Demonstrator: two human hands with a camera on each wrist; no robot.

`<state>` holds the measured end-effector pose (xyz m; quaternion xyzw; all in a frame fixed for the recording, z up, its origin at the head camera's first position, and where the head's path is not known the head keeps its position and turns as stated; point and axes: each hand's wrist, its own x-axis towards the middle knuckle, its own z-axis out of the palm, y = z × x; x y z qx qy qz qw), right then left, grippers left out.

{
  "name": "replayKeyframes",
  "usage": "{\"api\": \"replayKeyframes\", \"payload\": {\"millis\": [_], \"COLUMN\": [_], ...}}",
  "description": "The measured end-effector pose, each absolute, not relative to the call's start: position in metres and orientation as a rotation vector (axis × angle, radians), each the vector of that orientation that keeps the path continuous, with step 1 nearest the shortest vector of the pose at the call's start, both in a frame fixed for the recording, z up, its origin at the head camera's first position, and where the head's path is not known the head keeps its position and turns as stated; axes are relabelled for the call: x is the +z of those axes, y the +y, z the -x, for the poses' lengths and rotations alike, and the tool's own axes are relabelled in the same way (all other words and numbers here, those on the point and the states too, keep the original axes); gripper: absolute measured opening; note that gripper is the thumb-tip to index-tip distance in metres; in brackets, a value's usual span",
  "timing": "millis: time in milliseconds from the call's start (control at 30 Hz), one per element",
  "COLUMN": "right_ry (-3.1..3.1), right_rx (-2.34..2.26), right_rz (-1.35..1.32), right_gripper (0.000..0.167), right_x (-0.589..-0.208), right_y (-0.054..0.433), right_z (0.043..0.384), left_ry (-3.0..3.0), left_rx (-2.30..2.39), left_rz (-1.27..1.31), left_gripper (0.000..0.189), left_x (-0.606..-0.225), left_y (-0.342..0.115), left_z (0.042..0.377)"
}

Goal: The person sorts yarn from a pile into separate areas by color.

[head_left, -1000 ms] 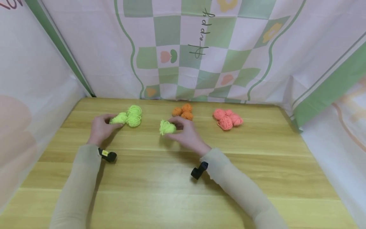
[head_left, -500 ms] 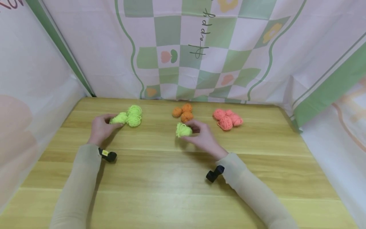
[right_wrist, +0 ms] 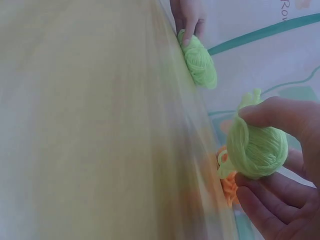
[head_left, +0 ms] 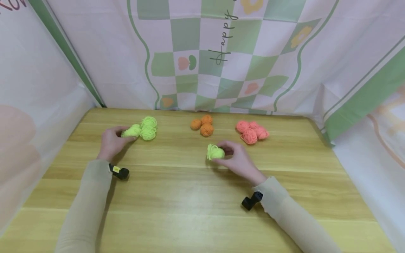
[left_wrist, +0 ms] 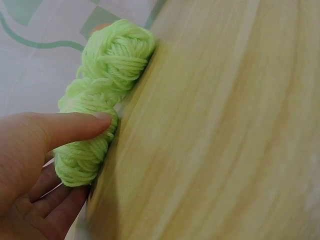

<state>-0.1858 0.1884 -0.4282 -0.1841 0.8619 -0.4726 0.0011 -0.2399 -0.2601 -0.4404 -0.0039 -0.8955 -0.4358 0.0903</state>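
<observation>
My left hand (head_left: 113, 141) holds a yellow-green yarn ball (head_left: 132, 130) on the table at the left, thumb on its near side. Against that ball sit more yellow-green yarn balls (head_left: 148, 128), bunched together. In the left wrist view the thumb presses the held yarn ball (left_wrist: 82, 162), with the other fingers partly hidden behind it. Right of centre, my right hand (head_left: 238, 160) pinches another yellow-green yarn ball (head_left: 216, 153) with a few loose loops at its left end. The right wrist view shows this yarn ball (right_wrist: 260, 150) between thumb and fingers.
Three orange yarn balls (head_left: 207, 129) lie in a cluster at the back middle of the wooden table (head_left: 177, 218). Several pink yarn balls (head_left: 249, 135) are grouped to their right. A patterned cloth (head_left: 186, 35) hangs along the table's back edge, with more cloth at both sides.
My right hand has carried its yellow-green yarn ball rightward and toward me, away from the left group, uncovering the orange balls. My left hand has stayed in place.
</observation>
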Motion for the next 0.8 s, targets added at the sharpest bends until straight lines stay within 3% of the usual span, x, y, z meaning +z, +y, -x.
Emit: {"api": "replayKeyframes", "payload": {"millis": [800], "right_ry": [2.751], "right_rx": [-1.405], "right_rz": [0.525], "right_gripper": [0.046], "right_x": [-0.431], "right_y": [0.227], "right_z": [0.161], "left_ry": [-2.672], "left_rx": [-1.273], "left_rz": [-0.002], "left_gripper": [0.048], "left_x": [-0.441], "left_y": [-0.260], "left_z": [0.241]}}
